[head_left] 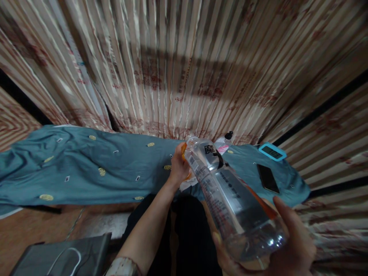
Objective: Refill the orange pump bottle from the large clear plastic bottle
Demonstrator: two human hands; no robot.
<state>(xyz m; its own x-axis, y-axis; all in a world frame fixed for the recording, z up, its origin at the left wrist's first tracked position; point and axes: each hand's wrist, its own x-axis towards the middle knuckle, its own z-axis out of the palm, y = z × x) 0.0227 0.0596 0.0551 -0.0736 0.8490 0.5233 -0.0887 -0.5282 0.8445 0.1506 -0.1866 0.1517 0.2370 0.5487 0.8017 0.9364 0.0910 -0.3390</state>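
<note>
Cradled from below in the right hand (287, 245), fingers curled round its base, a clear plastic bottle (230, 195) tilts away over the lap, so the left hand (178, 166) can pinch its orange cap (184, 151) above the blue-sheeted bed (86, 168).

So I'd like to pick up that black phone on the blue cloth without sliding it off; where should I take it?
Take the black phone by its two long edges, coming from above. It lies flat, screen up, on the blue cloth near the edge, with bare cloth on both long sides for fingertips.
</note>
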